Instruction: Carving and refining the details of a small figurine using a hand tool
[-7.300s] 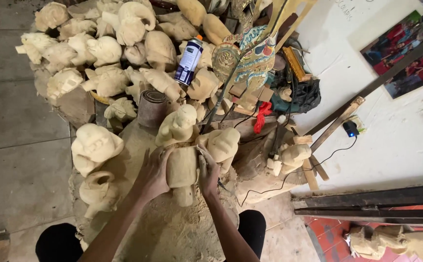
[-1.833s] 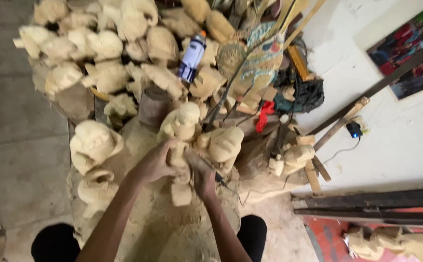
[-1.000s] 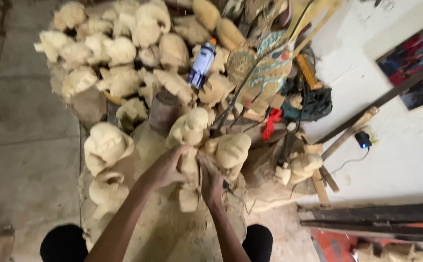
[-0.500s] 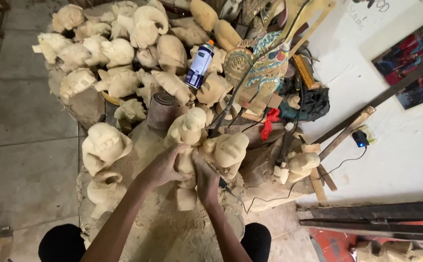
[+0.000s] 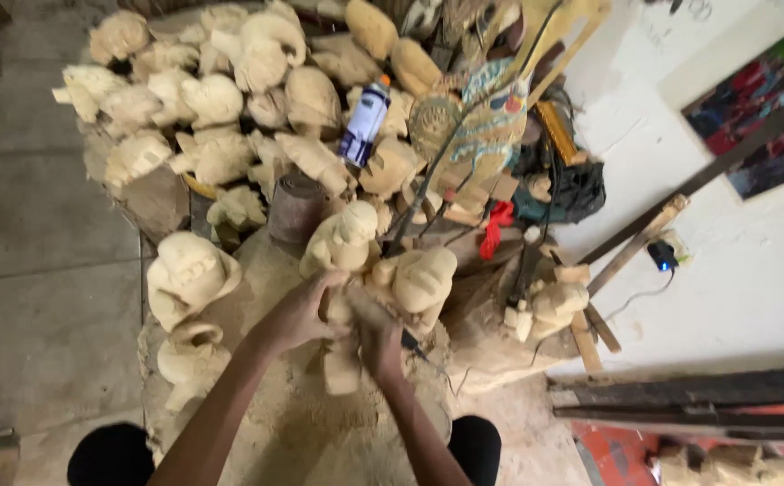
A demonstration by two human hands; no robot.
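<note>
Both hands have closed in together: the left hand [image 5: 297, 317] grasps the pale wooden carving [image 5: 342, 360] near its top, and the right hand [image 5: 381, 337] clenches a tool against it, so the carving work continues.

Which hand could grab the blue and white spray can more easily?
Probably the left hand. The spray can lies far up the pile, about above both hands. The right hand seems busy with a dark tool on the wooden carving, while the left only steadies it.
</note>
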